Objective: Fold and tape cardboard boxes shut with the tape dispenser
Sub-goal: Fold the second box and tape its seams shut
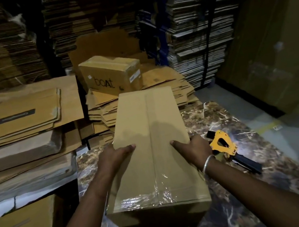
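A long, plain brown cardboard box [152, 142] lies on a dark marble-patterned table [250, 155], its closed flaps facing up and meeting in a centre seam that runs away from the person. Clear shiny tape [158, 194] covers the seam at the near end and runs across the near edge; whether it continues to the far end is hard to tell in the dim light.

The left hand [112, 156] grips the box's left edge, thumb laid on top, fingers wrapped down the side. The right hand [194, 148], a silver bangle [208, 164] on its wrist, grips the right edge the same way. The hands are apart, one on each side.

A yellow and black tape dispenser [227, 146] rests on the table just beside the right hand, untouched.

This looks like steadying or shifting the box between taping passes. Next, probably, the right hand lets go, reaches for the dispenser, and the left keeps the flaps pressed flat.

Behind stand a taped box marked "boat" [110, 74] and stacks of flattened cardboard [16, 115].
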### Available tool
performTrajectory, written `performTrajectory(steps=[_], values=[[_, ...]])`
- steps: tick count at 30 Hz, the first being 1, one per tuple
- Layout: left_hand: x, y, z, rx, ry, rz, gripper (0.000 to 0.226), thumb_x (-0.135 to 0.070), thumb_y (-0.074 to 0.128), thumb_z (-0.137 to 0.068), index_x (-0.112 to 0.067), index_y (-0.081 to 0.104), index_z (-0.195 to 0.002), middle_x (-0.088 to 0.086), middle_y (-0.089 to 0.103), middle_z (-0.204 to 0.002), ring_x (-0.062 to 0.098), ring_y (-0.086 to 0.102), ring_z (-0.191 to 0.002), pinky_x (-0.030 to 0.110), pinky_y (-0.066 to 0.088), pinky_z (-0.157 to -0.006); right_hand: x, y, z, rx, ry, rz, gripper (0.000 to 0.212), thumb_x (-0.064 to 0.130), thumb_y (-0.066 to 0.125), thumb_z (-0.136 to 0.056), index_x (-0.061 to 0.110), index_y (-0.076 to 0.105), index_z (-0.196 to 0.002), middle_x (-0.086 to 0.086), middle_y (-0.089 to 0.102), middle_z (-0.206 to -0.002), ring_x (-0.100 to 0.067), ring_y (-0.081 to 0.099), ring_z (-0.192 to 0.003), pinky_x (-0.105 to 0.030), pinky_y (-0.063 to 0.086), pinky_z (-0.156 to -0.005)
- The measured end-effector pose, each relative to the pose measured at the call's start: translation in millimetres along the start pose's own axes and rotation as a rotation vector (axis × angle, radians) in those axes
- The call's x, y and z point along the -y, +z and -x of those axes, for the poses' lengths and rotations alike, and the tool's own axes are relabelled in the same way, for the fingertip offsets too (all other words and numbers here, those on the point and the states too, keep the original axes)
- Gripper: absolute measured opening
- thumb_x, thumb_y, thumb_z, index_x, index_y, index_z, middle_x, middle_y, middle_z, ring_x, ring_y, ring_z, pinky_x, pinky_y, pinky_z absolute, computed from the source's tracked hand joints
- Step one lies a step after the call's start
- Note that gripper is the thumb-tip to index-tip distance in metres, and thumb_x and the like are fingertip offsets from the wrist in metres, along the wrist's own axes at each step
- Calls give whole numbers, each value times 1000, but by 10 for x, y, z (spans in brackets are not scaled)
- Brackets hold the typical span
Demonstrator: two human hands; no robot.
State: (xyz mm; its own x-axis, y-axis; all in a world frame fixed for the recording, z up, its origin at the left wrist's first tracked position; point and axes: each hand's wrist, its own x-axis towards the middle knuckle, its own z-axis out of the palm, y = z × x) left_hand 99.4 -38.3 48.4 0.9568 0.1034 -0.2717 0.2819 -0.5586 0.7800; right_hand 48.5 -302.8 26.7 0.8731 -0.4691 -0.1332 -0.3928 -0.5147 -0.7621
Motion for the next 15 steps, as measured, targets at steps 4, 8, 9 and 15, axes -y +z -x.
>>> performTrajectory(steps=[4,8,9,15], values=[[-282,44,3,38,-11,91,35,-48,82,-74,-23,64,-91,4,66,-91,24,64,-84,37,55,-79,120,-293,-127,27,-1,5,47,62,75,-76,15,71,-84,-2,70,-80,-25,66,-77,-28,43,-57],[-752,133,5,9,14,173,33,-40,86,-71,-21,65,-88,0,68,-90,23,66,-84,36,55,-80,222,-745,-360,35,-67,-67,38,58,77,-76,22,66,-71,6,65,-74,-20,62,-71,-25,40,-55],[-882,193,0,-3,12,187,37,-42,87,-68,-22,66,-90,1,69,-93,25,67,-87,40,56,-83,243,-890,-448,34,-81,-85,40,59,77,-74,21,68,-76,5,67,-77,-20,62,-72,-25,41,-56],[-1881,892,125,-51,50,199,62,-59,87,-52,-21,68,-97,-1,72,-97,26,69,-87,42,56,-88,30,-1987,-1107,36,-163,-173,43,59,80,-71,19,72,-81,6,72,-82,-17,68,-79,-25,47,-61]])
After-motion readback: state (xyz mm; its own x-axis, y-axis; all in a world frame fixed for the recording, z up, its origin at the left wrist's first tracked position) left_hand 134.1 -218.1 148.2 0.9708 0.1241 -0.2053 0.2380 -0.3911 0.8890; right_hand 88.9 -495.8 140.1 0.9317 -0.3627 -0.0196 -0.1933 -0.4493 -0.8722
